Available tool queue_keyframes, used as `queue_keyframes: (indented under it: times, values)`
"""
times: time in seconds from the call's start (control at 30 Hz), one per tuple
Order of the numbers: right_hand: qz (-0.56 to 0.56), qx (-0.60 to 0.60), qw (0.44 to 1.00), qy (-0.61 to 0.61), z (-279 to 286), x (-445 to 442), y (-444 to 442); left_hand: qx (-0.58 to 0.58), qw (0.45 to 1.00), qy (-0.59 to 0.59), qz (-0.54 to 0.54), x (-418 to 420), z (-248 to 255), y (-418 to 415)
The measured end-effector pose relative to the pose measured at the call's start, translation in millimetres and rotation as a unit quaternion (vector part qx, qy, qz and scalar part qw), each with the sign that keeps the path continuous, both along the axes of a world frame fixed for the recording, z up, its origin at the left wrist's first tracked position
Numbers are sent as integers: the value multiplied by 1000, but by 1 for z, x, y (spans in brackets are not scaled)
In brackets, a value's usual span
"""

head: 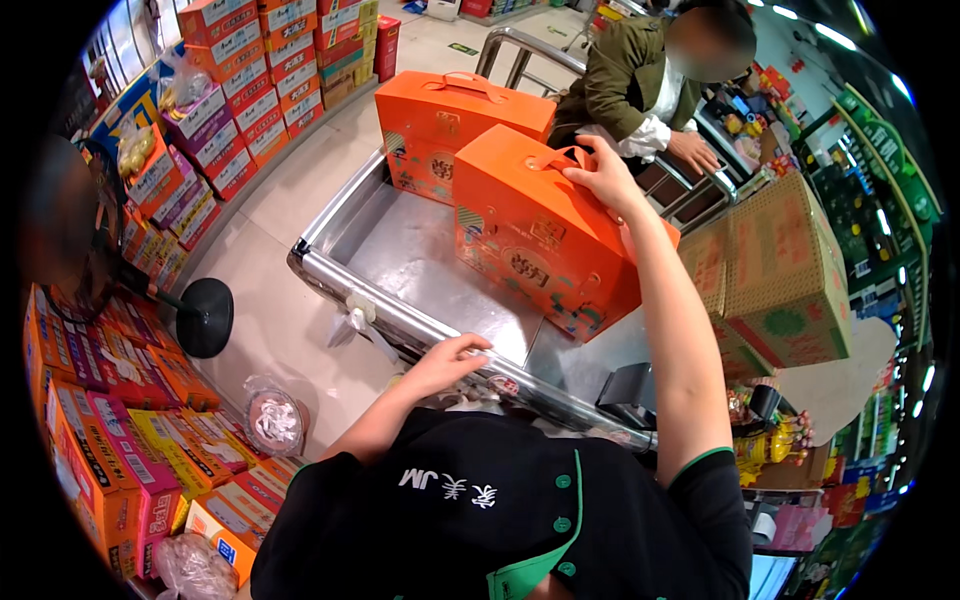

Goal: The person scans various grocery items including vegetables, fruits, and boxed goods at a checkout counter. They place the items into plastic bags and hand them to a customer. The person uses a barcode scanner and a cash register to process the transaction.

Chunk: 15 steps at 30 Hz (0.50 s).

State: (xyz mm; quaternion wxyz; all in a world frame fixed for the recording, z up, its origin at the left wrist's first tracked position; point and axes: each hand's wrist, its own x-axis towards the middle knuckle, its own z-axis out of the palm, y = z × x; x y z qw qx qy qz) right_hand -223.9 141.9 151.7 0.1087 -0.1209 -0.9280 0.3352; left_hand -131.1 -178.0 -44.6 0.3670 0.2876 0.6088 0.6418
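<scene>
Two orange gift boxes stand on a metal checkout counter. The nearer gift box has an orange ribbon handle on its top; my right hand is at that handle, thumb and fingers around its far end. Behind it, to the left, the other gift box stands with its handle raised and no hand on it. My left hand rests over the counter's near metal edge, fingers loosely curved and apart, holding nothing.
Across the counter a person in an olive jacket has a hand on a metal rail. Large cardboard cartons stand at right. A black scanner-like device is near my right arm. Stacked cartons, a fan base and a waste bin are at left.
</scene>
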Motion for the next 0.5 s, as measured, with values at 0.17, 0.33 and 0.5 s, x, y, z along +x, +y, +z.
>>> queue_keyframes:
  times: [0.17, 0.33, 0.5]
  values:
    - [-19, -59, 998, 10, 10, -8, -18, -61, 993, -1, 105, -17, -42, -57]
    - [-24, 145, 973, -177, 36, 6, -42, -102, 978, -25, 177, -33, -44, -90]
    - [-70, -67, 989, -108, 52, 26, -58, -72, 978, -23, 193, -40, -30, -86]
